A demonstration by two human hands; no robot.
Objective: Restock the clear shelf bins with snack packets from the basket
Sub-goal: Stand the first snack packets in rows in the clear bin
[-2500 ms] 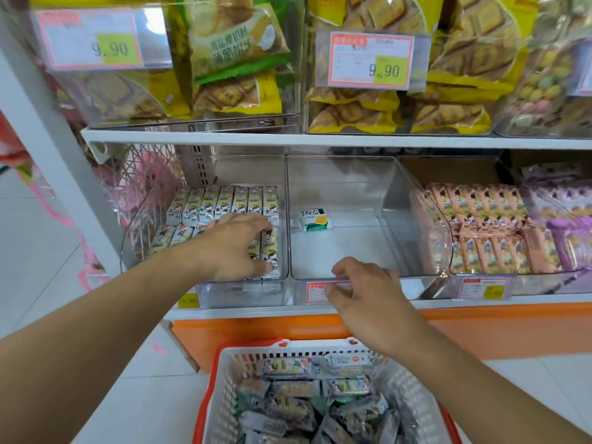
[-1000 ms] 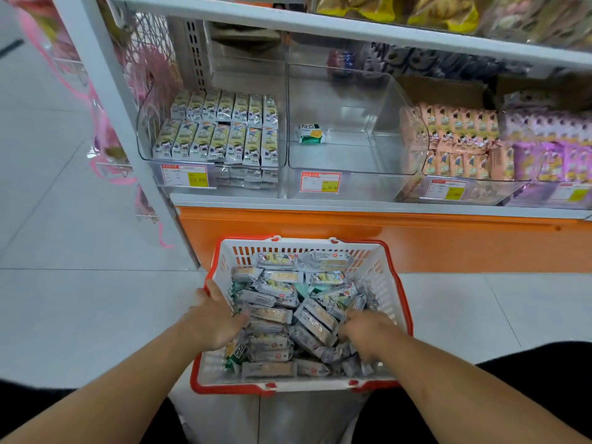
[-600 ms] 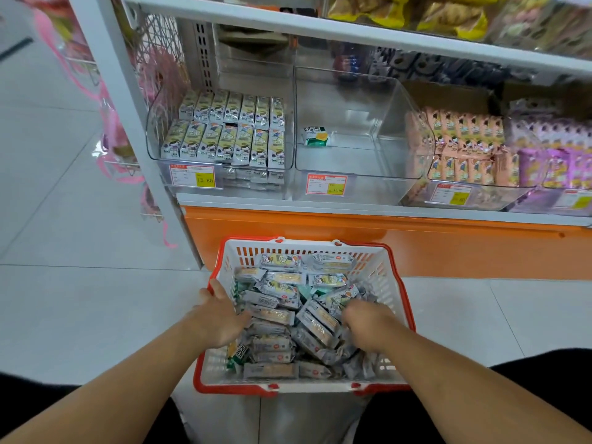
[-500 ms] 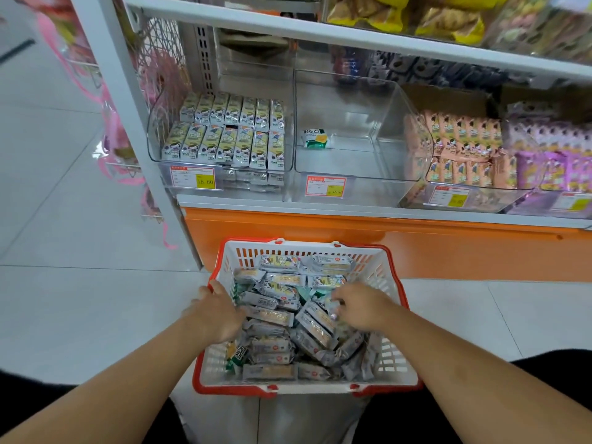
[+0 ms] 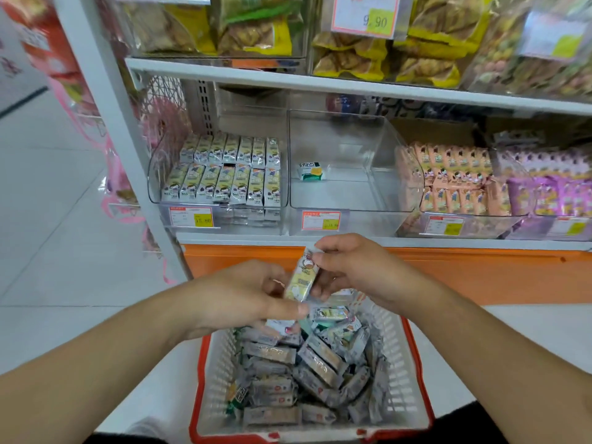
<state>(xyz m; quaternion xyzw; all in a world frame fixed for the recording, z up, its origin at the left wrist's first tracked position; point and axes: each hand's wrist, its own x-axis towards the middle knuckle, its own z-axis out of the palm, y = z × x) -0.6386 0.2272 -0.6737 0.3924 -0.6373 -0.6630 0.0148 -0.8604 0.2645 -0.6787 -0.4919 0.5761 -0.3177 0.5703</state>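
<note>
A: Where's the packet?

B: A slim pale-yellow and silver foil snack packet (image 5: 301,277) is above the white plastic basket with the red rim (image 5: 397,373), pinched by the right hand (image 5: 358,267) near its top; the left hand (image 5: 243,293) curls round its lower end.

A: And the bins?

B: The left clear plastic shelf bin (image 5: 221,184) holds rows of packets; the middle clear bin (image 5: 349,174) holds one small green-and-yellow packet (image 5: 310,171).

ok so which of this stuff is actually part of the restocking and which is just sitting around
Part of the job:
- snack packet, held between left hand and right hand
- basket of loose packets
- left bin, filled with matching packets
- middle bin, holding one green packet

Just there:
- orange packets in the next bin
- yellow bags on the upper shelf
- price tags
</note>
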